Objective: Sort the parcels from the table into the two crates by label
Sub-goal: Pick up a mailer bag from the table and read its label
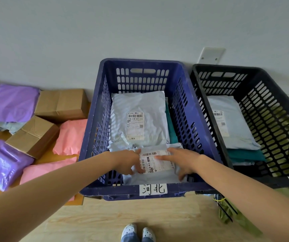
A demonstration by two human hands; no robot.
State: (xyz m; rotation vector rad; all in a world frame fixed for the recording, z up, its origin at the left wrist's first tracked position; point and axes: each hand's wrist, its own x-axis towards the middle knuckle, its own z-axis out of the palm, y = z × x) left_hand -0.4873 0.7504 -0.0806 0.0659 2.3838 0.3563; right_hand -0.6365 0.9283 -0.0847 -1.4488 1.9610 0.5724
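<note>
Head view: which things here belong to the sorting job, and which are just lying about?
Job: pale parcel held by the left hand and right hand in the blue crate; black crate; purple bags, pink bags and cardboard boxes on the table.
Lying about: wall plate, green cloth on the floor, the person's shoes.

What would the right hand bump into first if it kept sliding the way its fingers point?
Probably the left hand. The right hand points its fingers left across the label on the parcel, and the left hand grips that parcel's other edge. Depth is hard to judge.
</note>
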